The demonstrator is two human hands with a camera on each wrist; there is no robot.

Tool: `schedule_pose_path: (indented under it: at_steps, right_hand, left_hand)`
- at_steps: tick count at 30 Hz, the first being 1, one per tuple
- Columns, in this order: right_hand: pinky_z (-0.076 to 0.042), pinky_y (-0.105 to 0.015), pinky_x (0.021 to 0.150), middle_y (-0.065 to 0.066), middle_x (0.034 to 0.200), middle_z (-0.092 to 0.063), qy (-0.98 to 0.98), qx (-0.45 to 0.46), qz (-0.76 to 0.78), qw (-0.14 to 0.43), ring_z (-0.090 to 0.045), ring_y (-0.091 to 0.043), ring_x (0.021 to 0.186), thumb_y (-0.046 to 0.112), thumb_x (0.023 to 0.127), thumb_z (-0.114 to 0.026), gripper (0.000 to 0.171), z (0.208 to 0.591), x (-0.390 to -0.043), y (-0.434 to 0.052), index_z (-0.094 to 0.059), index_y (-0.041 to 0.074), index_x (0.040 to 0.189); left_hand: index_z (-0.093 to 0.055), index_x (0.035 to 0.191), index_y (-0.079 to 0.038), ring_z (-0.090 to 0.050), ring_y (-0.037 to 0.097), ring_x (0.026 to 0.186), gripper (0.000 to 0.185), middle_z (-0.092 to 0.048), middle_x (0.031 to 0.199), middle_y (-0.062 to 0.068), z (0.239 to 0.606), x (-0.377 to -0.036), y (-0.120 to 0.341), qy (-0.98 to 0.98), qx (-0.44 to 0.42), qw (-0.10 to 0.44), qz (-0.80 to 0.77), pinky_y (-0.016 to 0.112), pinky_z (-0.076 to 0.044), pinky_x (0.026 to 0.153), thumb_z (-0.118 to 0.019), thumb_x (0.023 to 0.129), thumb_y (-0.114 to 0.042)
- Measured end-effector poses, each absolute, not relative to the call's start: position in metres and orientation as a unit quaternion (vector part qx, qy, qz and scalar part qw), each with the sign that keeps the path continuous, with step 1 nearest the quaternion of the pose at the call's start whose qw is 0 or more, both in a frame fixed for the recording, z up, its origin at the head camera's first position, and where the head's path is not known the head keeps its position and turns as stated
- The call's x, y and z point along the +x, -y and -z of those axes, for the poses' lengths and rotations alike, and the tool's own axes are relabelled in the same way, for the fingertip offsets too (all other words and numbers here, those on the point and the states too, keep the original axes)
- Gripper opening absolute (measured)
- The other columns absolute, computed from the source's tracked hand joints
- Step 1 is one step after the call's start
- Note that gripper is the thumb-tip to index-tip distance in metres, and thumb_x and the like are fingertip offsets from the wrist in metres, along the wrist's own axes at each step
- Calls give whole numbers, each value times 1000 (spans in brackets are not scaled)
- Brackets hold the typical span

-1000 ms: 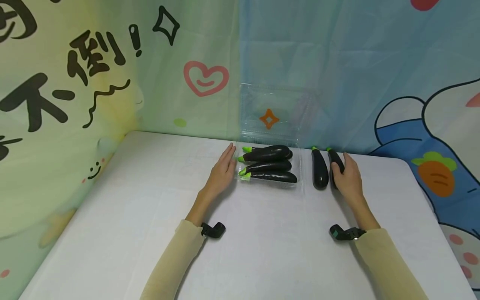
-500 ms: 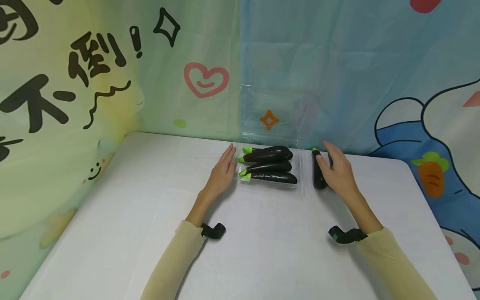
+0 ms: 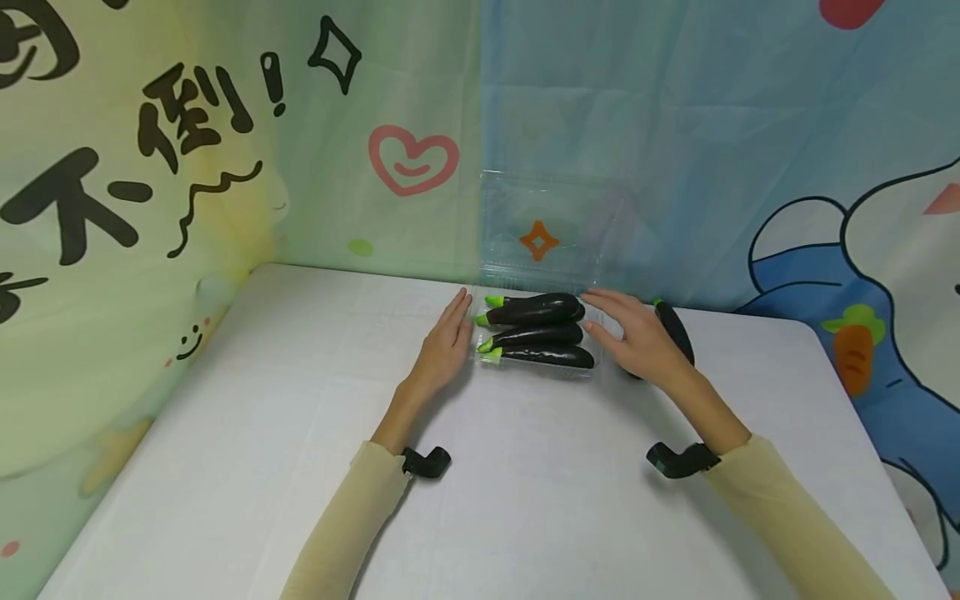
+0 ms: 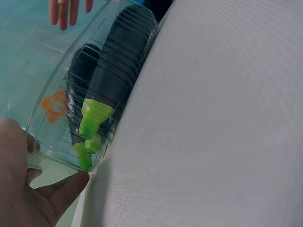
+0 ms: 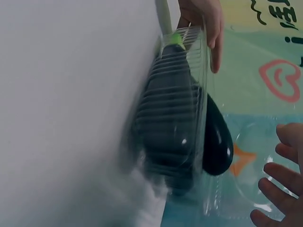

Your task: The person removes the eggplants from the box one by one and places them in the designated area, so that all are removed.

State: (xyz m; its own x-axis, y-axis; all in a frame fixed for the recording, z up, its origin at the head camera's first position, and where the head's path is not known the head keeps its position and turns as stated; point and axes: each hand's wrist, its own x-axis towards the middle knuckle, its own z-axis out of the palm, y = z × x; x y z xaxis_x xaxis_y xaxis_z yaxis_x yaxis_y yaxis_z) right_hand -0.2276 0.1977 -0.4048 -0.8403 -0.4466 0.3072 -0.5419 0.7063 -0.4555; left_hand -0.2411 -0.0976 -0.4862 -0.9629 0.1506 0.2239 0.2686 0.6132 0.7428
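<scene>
Left hand: we see our left hand (image 3: 444, 348) lying flat at the left end of the clear plastic clamshell box (image 3: 600, 343); fingers straight and together, touching the box wall. The left wrist view shows the palm (image 4: 19, 189) against that wall, thumb under the rim. Grip spread, holding nothing.

Right hand: our right hand (image 3: 637, 337) is at the right end of the box, fingers extended and relaxed, fingertips over the box's right rim. Grip spread, pinching nothing. In the right wrist view the fingertips (image 5: 279, 184) show spread beside the lid.

Box: sits on the white tabletop (image 3: 262, 433), far centre, against the backdrop. Its clear lid (image 3: 551, 229) stands open and upright behind it.

Eggplants in box: a pile of dark eggplants (image 3: 536, 332) lies lengthwise, left to right, green stem caps (image 3: 491, 321) at the left end, towards our left hand. We cannot tell the exact count.

Loose eggplant: one dark eggplant (image 3: 675, 329) lies on the tabletop just right of the box, partly hidden behind our right hand; whether another lies under the hand we cannot tell.

Backdrop: printed cloth (image 3: 225, 125) with black characters, a pink heart (image 3: 412, 158), and a carrot (image 3: 851, 358) at right.

Sleeves: beige, both arms; black wrist mounts (image 3: 427, 461).
</scene>
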Motion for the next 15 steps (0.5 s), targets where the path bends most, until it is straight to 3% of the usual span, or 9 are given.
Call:
schedule_pose_path:
  at_steps: [15]
  right_hand:
    - [-33, -52, 105, -12, 137, -48, 910, 361, -204, 14, -42, -31, 127, 30, 90, -58, 48, 390, -251, -161, -48, 13, 134]
  left_hand:
    - [-30, 144, -10, -23, 13, 141, 47, -23, 154, -1, 488, -242, 98, 893, -126, 76, 426, 37, -25, 114, -34, 98, -18]
